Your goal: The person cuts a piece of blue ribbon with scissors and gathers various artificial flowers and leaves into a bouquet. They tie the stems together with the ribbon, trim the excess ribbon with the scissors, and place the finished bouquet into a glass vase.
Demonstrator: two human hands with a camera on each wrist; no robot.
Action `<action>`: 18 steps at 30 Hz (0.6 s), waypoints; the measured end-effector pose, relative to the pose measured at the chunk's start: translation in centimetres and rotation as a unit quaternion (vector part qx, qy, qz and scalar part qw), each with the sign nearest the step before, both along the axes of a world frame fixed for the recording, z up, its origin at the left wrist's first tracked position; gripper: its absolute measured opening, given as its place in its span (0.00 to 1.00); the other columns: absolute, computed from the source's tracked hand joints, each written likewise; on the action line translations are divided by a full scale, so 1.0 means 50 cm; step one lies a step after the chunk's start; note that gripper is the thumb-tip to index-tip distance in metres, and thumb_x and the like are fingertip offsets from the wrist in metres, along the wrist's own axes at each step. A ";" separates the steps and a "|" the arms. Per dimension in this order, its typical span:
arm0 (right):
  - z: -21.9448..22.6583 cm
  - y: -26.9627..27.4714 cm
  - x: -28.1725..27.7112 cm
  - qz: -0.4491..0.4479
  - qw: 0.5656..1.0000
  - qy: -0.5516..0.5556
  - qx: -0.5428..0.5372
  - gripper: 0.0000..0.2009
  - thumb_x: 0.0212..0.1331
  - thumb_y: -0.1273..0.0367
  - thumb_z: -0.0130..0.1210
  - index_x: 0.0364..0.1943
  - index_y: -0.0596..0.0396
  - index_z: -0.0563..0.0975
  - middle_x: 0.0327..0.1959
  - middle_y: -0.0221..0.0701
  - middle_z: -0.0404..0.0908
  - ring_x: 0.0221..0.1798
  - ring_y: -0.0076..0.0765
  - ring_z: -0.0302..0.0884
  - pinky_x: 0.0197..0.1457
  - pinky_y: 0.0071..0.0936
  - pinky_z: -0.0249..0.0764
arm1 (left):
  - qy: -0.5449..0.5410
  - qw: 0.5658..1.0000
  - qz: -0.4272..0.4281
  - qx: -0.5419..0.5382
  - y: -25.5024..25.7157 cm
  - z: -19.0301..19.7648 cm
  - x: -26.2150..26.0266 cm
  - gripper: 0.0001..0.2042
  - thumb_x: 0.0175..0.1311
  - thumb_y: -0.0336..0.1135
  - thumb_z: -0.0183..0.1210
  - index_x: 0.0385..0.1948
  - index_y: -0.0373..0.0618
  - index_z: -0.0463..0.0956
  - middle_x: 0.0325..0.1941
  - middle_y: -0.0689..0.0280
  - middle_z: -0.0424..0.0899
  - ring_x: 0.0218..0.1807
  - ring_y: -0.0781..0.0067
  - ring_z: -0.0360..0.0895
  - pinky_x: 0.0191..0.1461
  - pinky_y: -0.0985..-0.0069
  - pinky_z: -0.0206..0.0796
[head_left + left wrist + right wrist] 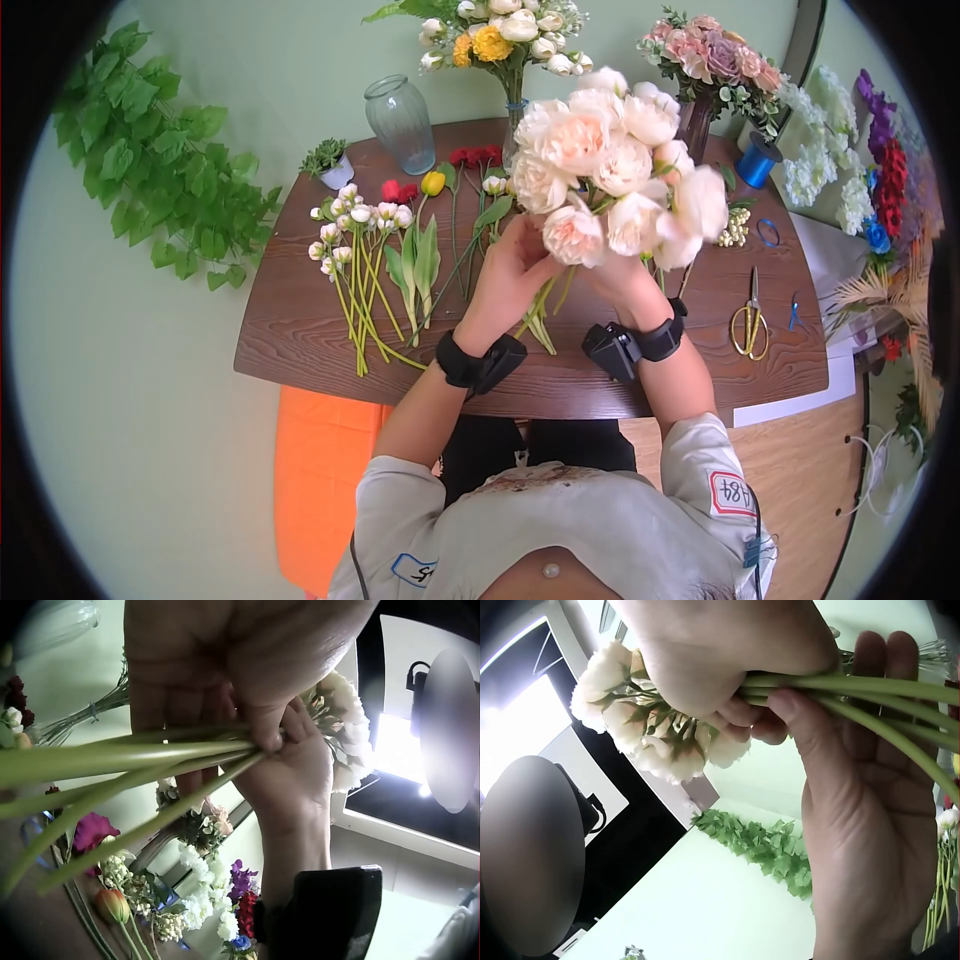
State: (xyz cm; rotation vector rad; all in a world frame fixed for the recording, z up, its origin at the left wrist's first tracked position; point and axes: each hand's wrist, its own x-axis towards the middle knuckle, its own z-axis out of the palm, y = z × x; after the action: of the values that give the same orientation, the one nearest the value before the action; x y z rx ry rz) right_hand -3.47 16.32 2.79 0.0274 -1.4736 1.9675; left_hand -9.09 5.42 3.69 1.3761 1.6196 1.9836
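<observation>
While the right hand (pixel 622 282) curls its fingers (pixel 769 729) round the green stems (pixel 889 686), close under the blooms (pixel 667 759), the left hand (pixel 515 260) pinches them lower down; a snug, gentle grip should, I think, stop them slipping. The bouquet (pixel 622 165) (lush, cream blushing to peach) is held above the brown table (pixel 285 325).

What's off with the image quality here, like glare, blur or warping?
Head view: wide-angle warping inside a curved black border, with the rightmost bloom of the bouquet slightly blurred; left wrist view: a glaring white panel at right, beside a smooth grey oval; right wrist view: similar glare at left, above another featureless oval.
</observation>
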 end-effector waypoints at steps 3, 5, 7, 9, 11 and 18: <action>0.027 0.002 0.016 0.052 0.992 -0.111 0.040 0.05 0.51 0.72 0.45 0.31 0.58 0.68 0.21 0.32 0.71 0.13 0.21 0.66 0.08 0.17 0.60 | -0.089 0.985 -0.085 -0.118 -0.008 0.003 -0.005 0.04 0.56 0.25 0.47 0.32 0.36 0.65 0.29 0.64 0.76 0.32 0.78 0.74 0.37 0.82 0.66; 0.056 -0.012 0.023 0.047 0.978 -0.189 0.075 0.07 0.53 0.71 0.42 0.31 0.61 0.67 0.18 0.35 0.70 0.05 0.25 0.62 0.02 0.18 0.57 | -0.118 0.976 -0.128 -0.131 -0.010 0.000 -0.002 0.05 0.59 0.30 0.45 0.28 0.37 0.65 0.22 0.67 0.74 0.26 0.80 0.73 0.31 0.84 0.65; 0.071 -0.015 0.023 0.080 0.973 -0.212 0.039 0.08 0.53 0.71 0.41 0.33 0.62 0.66 0.18 0.37 0.70 0.05 0.26 0.62 0.02 0.18 0.57 | -0.147 0.969 -0.167 -0.109 -0.006 -0.017 -0.003 0.08 0.61 0.33 0.43 0.27 0.37 0.65 0.20 0.67 0.72 0.22 0.80 0.71 0.30 0.83 0.65; 0.078 -0.003 0.023 0.150 0.949 -0.277 0.038 0.09 0.52 0.73 0.44 0.37 0.62 0.66 0.22 0.39 0.72 0.12 0.28 0.69 0.10 0.20 0.66 | -0.213 0.945 -0.234 -0.087 0.001 -0.031 0.001 0.12 0.63 0.37 0.38 0.25 0.39 0.62 0.15 0.72 0.63 0.16 0.85 0.60 0.26 0.84 0.63; 0.017 0.004 0.001 0.045 0.979 -0.087 0.180 0.09 0.50 0.73 0.46 0.37 0.60 0.67 0.25 0.37 0.72 0.18 0.27 0.70 0.17 0.20 0.68 | -0.202 0.952 -0.195 -0.125 -0.002 -0.038 0.002 0.11 0.63 0.36 0.39 0.25 0.39 0.62 0.16 0.72 0.63 0.17 0.86 0.58 0.25 0.86 0.61; 0.018 0.001 0.010 0.015 0.981 0.046 0.186 0.11 0.45 0.75 0.52 0.36 0.57 0.71 0.35 0.30 0.72 0.35 0.23 0.69 0.29 0.20 0.70 | -0.085 0.989 -0.068 -0.095 0.007 -0.047 0.009 0.06 0.59 0.32 0.45 0.26 0.41 0.64 0.21 0.72 0.66 0.21 0.86 0.62 0.23 0.88 0.57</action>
State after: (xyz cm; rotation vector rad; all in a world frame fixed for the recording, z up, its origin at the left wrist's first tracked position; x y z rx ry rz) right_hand -2.95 16.37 3.69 0.3016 -1.7667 1.6635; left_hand -8.64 5.76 1.33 1.1791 1.5478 1.7665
